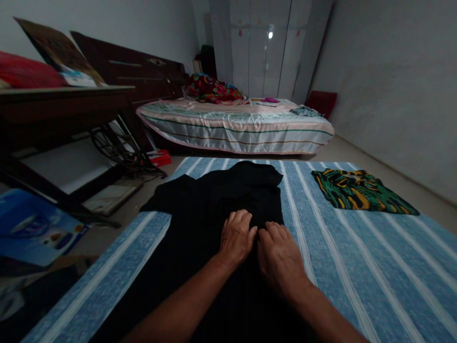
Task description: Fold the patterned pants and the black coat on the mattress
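Observation:
A black garment (200, 209) lies spread on a blue mat with white stripes (357, 267) on the floor. My left hand (236, 236) and my right hand (278, 252) rest side by side on the middle of the garment. Both have their fingers curled down and pressed into the black cloth, fingertips bunching a fold. The top part of the garment is folded over toward the far end of the mat.
A folded green, yellow and black patterned cloth (359, 189) lies on the mat at the right. A low mattress (235, 124) with heaped clothes lies beyond. A dark sewing table (64, 124) stands at the left, a blue bag (32, 228) beneath it.

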`<action>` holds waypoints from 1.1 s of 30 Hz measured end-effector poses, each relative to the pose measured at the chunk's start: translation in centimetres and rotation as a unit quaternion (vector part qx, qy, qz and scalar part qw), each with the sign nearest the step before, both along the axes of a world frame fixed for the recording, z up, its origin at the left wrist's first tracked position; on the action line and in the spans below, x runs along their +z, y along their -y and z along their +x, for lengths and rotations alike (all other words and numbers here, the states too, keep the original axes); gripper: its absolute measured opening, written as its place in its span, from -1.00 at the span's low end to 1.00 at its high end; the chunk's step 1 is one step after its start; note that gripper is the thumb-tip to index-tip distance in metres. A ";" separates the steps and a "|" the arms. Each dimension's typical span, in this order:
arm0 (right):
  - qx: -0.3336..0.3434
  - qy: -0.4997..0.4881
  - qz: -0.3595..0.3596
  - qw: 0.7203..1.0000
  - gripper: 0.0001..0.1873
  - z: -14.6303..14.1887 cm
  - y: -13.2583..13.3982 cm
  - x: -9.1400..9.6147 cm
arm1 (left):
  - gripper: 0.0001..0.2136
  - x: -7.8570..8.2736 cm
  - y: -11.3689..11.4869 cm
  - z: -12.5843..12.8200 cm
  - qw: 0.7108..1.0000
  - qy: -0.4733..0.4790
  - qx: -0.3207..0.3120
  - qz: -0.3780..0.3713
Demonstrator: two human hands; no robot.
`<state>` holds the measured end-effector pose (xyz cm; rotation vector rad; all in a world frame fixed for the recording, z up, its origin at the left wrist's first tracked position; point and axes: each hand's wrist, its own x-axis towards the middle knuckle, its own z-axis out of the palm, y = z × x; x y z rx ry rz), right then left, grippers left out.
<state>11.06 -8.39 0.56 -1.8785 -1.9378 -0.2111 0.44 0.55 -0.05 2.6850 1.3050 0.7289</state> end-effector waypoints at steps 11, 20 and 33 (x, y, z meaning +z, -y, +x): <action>-0.009 0.022 -0.025 0.999 -0.63 0.6 -1.7 -2.6 | -0.88 0.6 -0.6 0.3 0.999 0.034 -0.022 0.020; -0.012 0.038 -0.039 0.998 -0.60 0.6 -1.8 -2.3 | -0.89 0.9 -1.5 0.8 0.998 -0.047 -0.012 -0.027; -0.014 0.046 -0.032 0.998 -0.59 0.5 -1.7 -2.2 | -0.82 3.2 -2.3 2.2 0.979 -0.196 -0.020 -0.058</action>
